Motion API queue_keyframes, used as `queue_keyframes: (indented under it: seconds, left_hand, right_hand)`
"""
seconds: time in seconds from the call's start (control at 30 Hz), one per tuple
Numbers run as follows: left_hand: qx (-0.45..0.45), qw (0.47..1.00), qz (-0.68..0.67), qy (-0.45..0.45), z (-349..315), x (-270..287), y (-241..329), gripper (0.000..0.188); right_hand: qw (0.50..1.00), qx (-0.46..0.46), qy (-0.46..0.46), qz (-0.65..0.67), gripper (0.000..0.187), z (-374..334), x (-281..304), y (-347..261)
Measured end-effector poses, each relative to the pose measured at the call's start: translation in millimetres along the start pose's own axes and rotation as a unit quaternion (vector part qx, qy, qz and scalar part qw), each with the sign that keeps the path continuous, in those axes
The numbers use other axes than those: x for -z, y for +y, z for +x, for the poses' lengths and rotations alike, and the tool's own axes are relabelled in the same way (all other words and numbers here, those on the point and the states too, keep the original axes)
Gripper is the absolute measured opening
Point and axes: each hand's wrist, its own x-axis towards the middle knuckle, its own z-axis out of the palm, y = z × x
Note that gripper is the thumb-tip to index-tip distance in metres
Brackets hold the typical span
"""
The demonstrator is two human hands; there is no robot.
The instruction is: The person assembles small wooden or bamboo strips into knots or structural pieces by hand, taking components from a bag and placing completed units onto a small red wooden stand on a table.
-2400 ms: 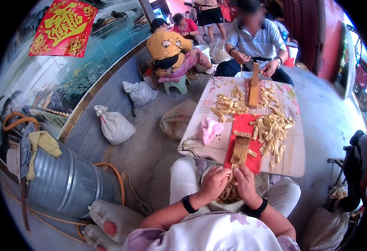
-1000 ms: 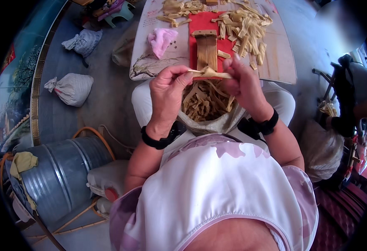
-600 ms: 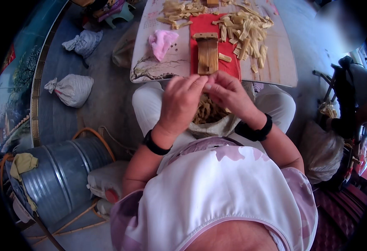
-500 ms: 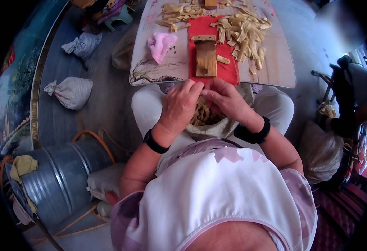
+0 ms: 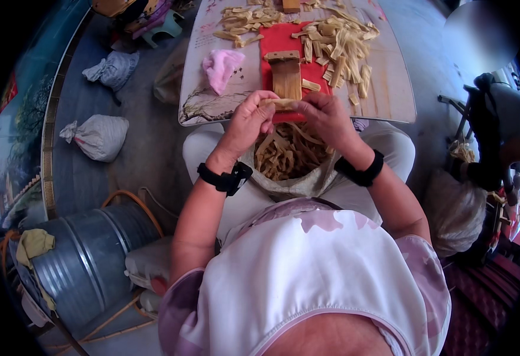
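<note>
A pale yellow strip (image 5: 284, 104) is stretched crosswise between my two hands at the table's near edge. My left hand (image 5: 248, 120) pinches its left end, and my right hand (image 5: 329, 117) grips the right end. Just beyond it lies a small wooden block tool (image 5: 286, 78) with a raised bar at its far end, resting on a red cloth (image 5: 273, 37); my fingers hide its near end. Below my hands, between my knees, a pale sack (image 5: 286, 188) stands open, full of curled brownish-yellow pieces (image 5: 291, 153).
On the table (image 5: 198, 71), loose strips are heaped at the right (image 5: 349, 47) and far left (image 5: 245, 21), with a pink cloth (image 5: 221, 70) nearby. Tied sacks (image 5: 101, 137) and a metal drum (image 5: 94, 252) stand at left. A bulging bag (image 5: 458, 213) sits at right.
My hands were close together over the sack; now they are apart and farther forward, with the strip showing between them. More of the sack's contents can be seen.
</note>
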Motion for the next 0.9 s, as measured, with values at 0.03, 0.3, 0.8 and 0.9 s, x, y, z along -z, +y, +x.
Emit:
queue_keyframes:
  seconds: [0.03, 0.3, 0.8, 0.9]
  left_hand:
    - [0.050, 0.993, -0.106, -0.002, 1.6, -1.7, 2.9, 0.024]
    - [0.035, 0.996, 0.048, 0.072, 36.7, 5.8, -12.1, 0.021]
    - [-0.021, 0.963, 0.258, 0.072, -10.3, 2.4, -46.2, 0.033]
    - [0.084, 0.994, 0.071, 0.014, -49.1, -32.2, -11.8, 0.032]
  right_hand:
    - [1.000, 0.011, 0.021, 0.003, 0.034, 1.7, 1.8, -0.9]
    - [0.996, -0.049, 0.052, -0.046, 0.041, 35.9, 9.9, 9.9]
    - [0.937, 0.118, 0.086, -0.316, 0.020, 5.4, 1.6, 22.5]
    - [0.939, 0.231, 0.066, -0.246, 0.015, -18.4, -11.1, -8.2]
